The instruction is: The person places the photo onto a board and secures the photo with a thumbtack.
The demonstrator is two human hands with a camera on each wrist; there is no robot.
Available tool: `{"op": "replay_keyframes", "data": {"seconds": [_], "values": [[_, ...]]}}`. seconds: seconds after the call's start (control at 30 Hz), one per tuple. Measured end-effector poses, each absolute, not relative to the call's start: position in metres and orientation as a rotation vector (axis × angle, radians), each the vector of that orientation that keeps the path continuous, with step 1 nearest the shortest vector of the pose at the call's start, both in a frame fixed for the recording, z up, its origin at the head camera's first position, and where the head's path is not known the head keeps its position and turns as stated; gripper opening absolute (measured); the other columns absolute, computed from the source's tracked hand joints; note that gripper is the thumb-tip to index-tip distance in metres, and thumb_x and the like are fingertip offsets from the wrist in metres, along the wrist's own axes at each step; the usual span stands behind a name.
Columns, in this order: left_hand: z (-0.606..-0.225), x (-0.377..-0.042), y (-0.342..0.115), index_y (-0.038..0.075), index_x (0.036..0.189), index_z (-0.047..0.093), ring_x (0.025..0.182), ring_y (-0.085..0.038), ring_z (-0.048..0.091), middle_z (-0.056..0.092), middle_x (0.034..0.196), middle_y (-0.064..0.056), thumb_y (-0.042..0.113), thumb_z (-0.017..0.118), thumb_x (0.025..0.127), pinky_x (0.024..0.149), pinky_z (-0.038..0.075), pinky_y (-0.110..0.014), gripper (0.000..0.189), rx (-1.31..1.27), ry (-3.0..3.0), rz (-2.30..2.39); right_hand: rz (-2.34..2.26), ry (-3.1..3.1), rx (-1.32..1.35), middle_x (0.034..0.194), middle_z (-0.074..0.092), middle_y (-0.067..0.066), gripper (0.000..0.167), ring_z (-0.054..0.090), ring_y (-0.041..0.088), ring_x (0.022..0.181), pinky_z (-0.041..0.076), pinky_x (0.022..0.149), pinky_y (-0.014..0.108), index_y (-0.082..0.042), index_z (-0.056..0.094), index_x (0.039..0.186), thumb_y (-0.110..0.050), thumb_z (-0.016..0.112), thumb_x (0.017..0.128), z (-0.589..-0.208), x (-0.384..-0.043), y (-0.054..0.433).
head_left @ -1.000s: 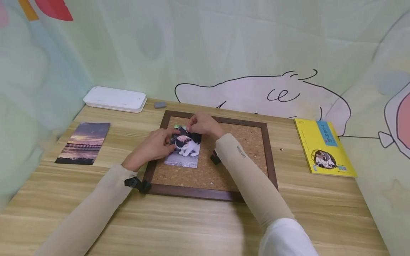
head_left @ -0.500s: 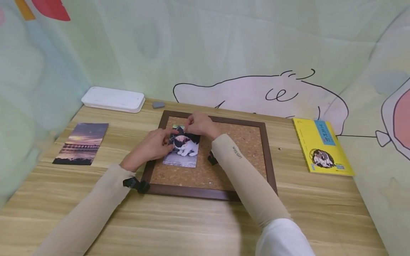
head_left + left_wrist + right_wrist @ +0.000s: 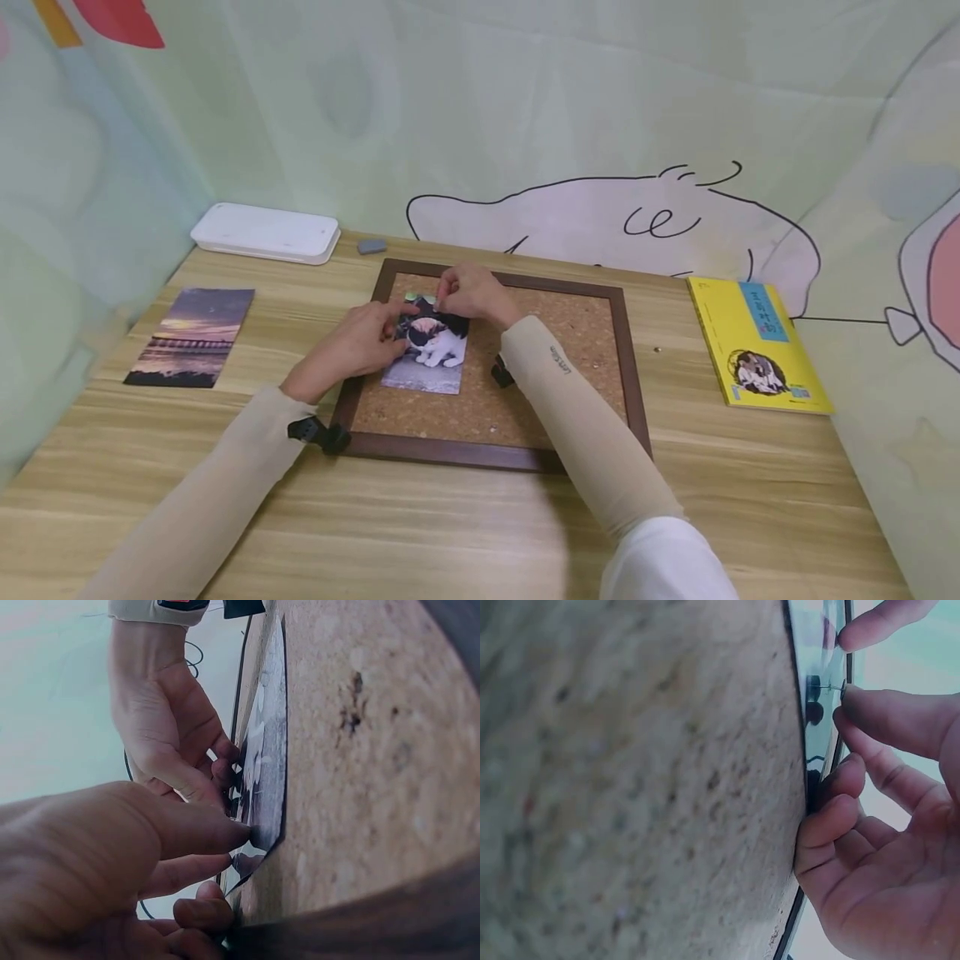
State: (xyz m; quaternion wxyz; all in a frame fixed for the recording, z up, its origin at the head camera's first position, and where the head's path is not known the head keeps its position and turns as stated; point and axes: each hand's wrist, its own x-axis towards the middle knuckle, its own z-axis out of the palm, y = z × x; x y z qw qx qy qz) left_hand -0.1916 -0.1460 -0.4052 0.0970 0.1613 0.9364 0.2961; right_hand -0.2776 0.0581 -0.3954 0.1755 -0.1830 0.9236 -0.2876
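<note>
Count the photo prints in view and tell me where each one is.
2: the sunset photo lies on the wooden table, left of the corkboard; the cat photo lies on the corkboard's left part. Any print tucked beneath something would not show.

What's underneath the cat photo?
The cat photo lies over the corkboard, which shows beyond the photo's lower edge. The patch directly beneath is covered, so anything else there can't be seen.

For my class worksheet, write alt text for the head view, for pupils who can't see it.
A person's left hand touches the left side of a cat photo on a framed corkboard while the right hand pinches a pin near the photo's top. On the table, a sunset photo and white case lie at left, a yellow book at right.
</note>
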Motion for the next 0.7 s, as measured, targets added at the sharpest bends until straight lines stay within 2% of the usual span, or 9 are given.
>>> {"op": "replay_keyframes", "data": {"seconds": [0.47, 0.7], "values": [[-0.4037, -0.1925, -0.1446, 0.0, 0.148, 0.061, 0.066, -0.018, 0.049, 0.054, 0.076, -0.004, 0.005, 0.067, 0.095, 0.063, 0.038, -0.032, 0.054, 0.489, 2.771, 0.882, -0.76, 2.663, -0.555, 0.092, 0.063, 0.002, 0.022, 0.057, 0.02, 0.09, 0.042, 0.074, 0.027, -0.015, 0.066, 0.079, -0.017, 0.079, 0.096, -0.392, -0.274, 0.0572], [-0.4052, -0.1916, -0.1464, 0.001, 0.149, 0.061, 0.068, -0.019, 0.05, 0.056, 0.078, -0.005, 0.005, 0.068, 0.096, 0.063, 0.039, -0.032, 0.054, 0.475, 2.768, 0.873, -0.76, 2.657, -0.529, 0.093, 0.063, 0.002, 0.022, 0.057, 0.02, 0.089, 0.042, 0.072, 0.027, -0.015, 0.065, 0.08, -0.017, 0.079, 0.096, -0.3927, -0.272, 0.0542]]}}
